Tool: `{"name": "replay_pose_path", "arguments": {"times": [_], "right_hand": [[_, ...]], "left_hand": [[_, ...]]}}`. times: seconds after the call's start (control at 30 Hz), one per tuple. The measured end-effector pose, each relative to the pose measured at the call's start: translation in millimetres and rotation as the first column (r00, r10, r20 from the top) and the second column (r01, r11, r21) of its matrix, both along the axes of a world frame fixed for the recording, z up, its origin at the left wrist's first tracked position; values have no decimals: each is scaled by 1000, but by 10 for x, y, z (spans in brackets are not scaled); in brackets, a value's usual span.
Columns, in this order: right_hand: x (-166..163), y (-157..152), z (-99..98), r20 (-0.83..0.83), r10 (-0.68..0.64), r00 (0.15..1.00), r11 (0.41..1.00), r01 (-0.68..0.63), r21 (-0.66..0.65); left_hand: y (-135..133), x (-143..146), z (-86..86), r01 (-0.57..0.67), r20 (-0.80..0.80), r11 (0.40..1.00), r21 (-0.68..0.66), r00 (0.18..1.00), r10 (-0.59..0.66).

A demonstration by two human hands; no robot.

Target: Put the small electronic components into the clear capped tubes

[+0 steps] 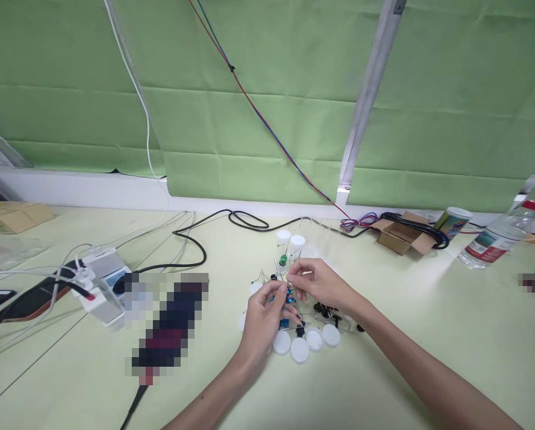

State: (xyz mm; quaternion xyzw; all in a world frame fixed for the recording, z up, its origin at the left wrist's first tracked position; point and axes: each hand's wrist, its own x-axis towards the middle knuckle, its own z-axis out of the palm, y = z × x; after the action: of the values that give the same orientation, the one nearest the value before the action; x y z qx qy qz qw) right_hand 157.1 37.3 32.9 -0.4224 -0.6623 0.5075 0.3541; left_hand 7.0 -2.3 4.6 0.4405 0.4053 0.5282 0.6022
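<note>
My left hand is curled, pinching small blue electronic parts with thin wire leads over the pale green table. My right hand is closed in a pinch just above it, on a thin lead I can barely make out. Several small white round caps lie in a row under my hands. Two white-capped clear vials stand just behind, one with a green part inside. Small black parts lie beside my right wrist.
A white power strip with plugs and cables sits at the left, with a dark phone beside it. A black cable loops across the back. An open cardboard box, a can and a plastic bottle stand at the right.
</note>
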Motion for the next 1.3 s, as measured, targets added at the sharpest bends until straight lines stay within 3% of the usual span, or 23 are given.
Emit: {"name": "replay_pose_path", "arguments": {"times": [0.57,0.9,1.3], "right_hand": [[54,-108,184,362,31,932,969,-117,218],[31,-141,219,438,6,899,903,-193,384],[31,-146,232,473,4,881,887,-221,405]], "left_hand": [[2,-7,-39,2,-63,1000,14,998,-1],[33,-20,-76,7,-87,1000,11,996,-6],[23,-32,-105,13,-140,999,45,990,-6]]}}
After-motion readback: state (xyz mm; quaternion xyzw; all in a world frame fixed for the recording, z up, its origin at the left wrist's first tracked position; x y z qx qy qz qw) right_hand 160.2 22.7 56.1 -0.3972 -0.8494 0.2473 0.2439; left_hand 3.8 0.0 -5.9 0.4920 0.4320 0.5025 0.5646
